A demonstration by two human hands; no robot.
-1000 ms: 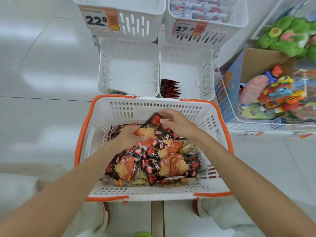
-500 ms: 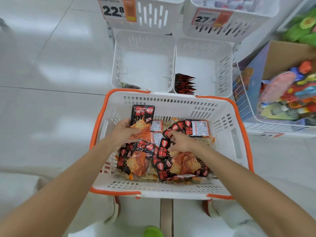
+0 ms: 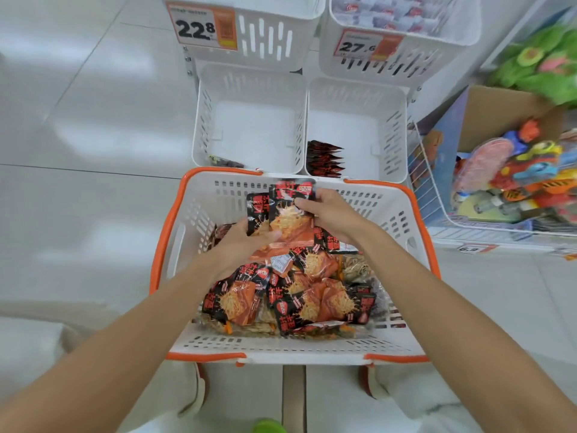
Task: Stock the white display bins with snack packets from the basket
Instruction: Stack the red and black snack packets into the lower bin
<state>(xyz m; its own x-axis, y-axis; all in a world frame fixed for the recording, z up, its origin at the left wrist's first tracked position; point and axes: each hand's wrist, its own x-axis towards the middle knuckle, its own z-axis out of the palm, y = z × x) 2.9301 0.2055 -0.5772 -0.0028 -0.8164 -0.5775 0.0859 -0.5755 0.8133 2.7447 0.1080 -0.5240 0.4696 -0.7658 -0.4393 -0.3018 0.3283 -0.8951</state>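
Snack packets [image 3: 282, 214] (two, overlapped, black and orange) held upright over the far end of the orange-rimmed basket [image 3: 168, 232]. Gripped low by the left hand [image 3: 237, 245], thumb curled across the front, and pinched at the upper right corner by the right hand [image 3: 337, 220], fingertips [image 3: 301, 203] pressed together on the foil. Below, loose pile [image 3: 296, 298] of like packets in the basket; beyond its rim, left bin [image 3: 249, 126] with one dark packet [image 3: 228, 163] at its near wall, right bin [image 3: 359, 132] with a standing row [image 3: 324, 160] in its near-left corner.
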